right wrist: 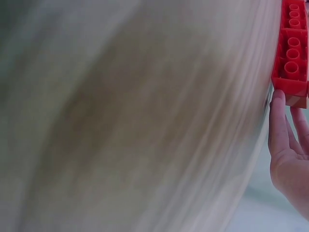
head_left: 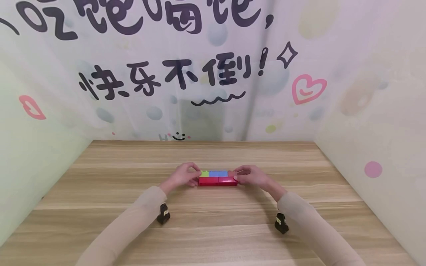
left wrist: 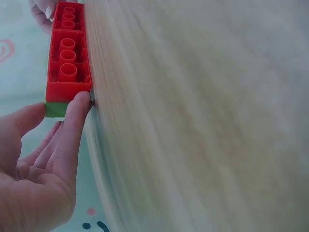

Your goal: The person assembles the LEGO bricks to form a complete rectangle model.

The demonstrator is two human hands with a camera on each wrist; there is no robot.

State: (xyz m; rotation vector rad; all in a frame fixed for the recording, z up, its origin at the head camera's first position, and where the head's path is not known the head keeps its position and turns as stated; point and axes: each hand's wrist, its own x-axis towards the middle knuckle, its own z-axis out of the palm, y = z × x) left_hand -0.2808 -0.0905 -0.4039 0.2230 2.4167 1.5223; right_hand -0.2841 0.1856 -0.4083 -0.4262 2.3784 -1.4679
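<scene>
A row of joined toy building bricks sits in the middle of the head view, above or on the wooden table; the contact is unclear. Two red bricks (head_left: 209,181) form its near layer, their hollow undersides with round tubes showing in the wrist views. Behind them run a green brick (head_left: 204,174), a blue brick (head_left: 218,174) and a brownish-red brick (head_left: 232,173). My left hand (head_left: 184,175) holds the left end, thumb on the green brick, a finger against the red one (left wrist: 68,67). At the other end, my right hand (head_left: 253,176) grips with its fingertips; its thumb is partly hidden.
The wood-grain table (head_left: 213,240) extends around the bricks. A printed white curtain (head_left: 149,118) stands along its back edge, with pale side walls (head_left: 376,129) left and right. Small black devices (head_left: 281,223) are strapped below both wrists.
</scene>
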